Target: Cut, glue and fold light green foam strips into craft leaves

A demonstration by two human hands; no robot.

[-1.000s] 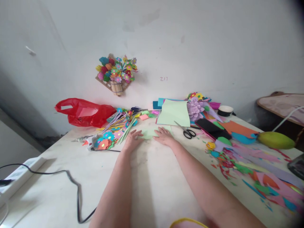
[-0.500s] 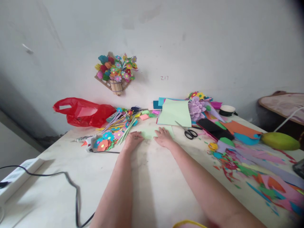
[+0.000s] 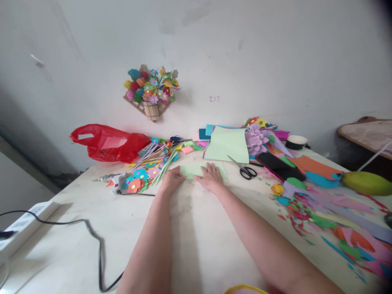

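A pale green sheet of paper [image 3: 191, 171] lies flat on the table, a wide strip between my two hands. My left hand [image 3: 173, 179] has its fingers curled together at the strip's left end, apparently gripping that edge. Over the right part of the sheet, my right hand [image 3: 210, 177] rests with fingers spread and pressed down. Black-handled scissors [image 3: 247, 172] lie to the right of it, their blades pointing at a larger light green sheet [image 3: 228, 145] behind.
On the left are a red plastic bag [image 3: 113, 143], paper flowers [image 3: 139, 179], a glue gun [image 3: 117, 183] with its cord, and a white power strip [image 3: 27, 224]. A phone [image 3: 280, 166] and colourful scraps [image 3: 321, 220] cover the right side. A flower basket [image 3: 151, 92] hangs on the wall.
My right thumb has moved slightly left across the paper. My left hand stays at the left end. The whole view has shifted a little.
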